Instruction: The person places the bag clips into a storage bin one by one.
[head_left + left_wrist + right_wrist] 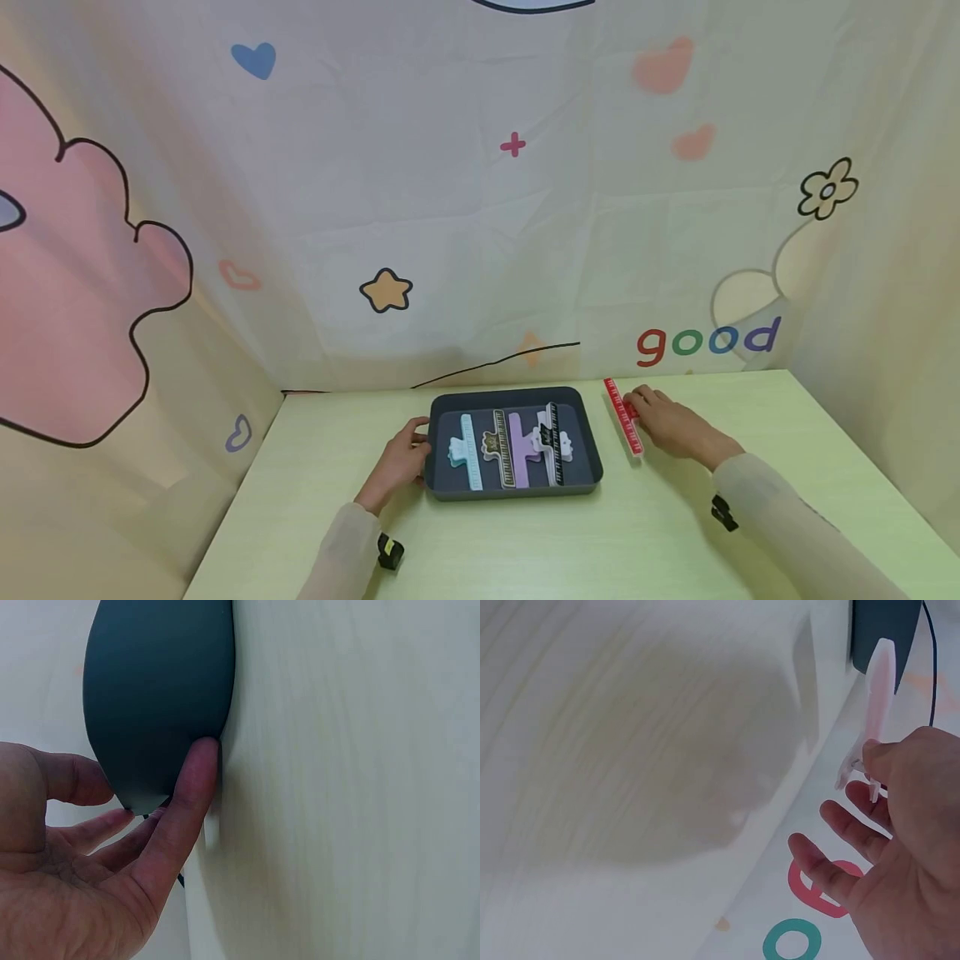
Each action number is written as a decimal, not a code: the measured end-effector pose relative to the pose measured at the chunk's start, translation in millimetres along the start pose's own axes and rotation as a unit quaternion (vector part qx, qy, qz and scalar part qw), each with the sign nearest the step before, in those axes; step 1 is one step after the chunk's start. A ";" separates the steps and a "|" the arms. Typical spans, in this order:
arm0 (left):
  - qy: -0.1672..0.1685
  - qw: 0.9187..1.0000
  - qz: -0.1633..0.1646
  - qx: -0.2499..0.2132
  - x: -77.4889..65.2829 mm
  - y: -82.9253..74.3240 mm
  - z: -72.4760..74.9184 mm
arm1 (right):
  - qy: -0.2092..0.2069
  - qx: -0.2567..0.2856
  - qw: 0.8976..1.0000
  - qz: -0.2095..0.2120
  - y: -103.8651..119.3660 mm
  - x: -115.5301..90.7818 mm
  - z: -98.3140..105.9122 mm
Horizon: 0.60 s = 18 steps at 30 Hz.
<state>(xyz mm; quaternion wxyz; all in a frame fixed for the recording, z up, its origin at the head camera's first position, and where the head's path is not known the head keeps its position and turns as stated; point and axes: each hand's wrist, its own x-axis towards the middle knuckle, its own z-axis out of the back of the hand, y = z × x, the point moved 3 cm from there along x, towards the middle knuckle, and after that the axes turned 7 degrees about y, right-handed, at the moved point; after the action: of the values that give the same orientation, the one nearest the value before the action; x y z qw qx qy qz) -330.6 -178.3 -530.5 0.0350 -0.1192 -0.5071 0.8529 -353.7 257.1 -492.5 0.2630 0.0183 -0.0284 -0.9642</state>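
A dark grey rectangular tray holds several long ruler-style clips. They lie side by side: a light blue clip, a black-and-gold clip, a purple clip and a black-and-white clip overlapping white clip parts at the right. My left hand touches the tray's left side with spread, fairly straight fingers; one fingertip lies against the outer wall. Right of the tray, my right hand pinches a red clip by its handle between thumb and finger, the other fingers loose.
Under everything is a pale green-yellow table. Behind it hangs a printed cloth with hearts, a star and the word "good", reaching the table's back edge. Each wrist carries a small black device.
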 end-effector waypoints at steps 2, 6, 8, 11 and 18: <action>-0.001 1.000 0.003 -0.002 -0.3 -0.7 0.2 | -0.011 -0.002 1.000 0.005 0.6 -1.1 2.9; -0.001 1.000 0.001 -0.004 -0.8 -2.6 1.0 | -0.033 -0.003 0.999 0.014 2.4 -2.2 8.6; -0.001 1.000 0.000 -0.003 -0.7 -2.7 1.2 | -0.043 -0.006 0.999 0.015 3.7 -3.1 11.3; -0.001 1.000 -0.001 0.000 0.1 -1.5 1.1 | -0.053 -0.006 0.998 0.016 5.9 -4.3 15.1; -0.003 1.000 0.004 -0.001 1.3 -0.1 0.0 | -0.060 0.000 0.998 0.007 11.5 -5.0 22.3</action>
<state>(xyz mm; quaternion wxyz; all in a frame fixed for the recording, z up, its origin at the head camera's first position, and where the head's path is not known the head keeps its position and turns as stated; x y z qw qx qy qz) -331.8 -178.0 -530.5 0.0305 -0.1188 -0.5080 0.8526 -344.6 250.8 -469.5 0.2672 -0.0395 -0.0442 -0.9618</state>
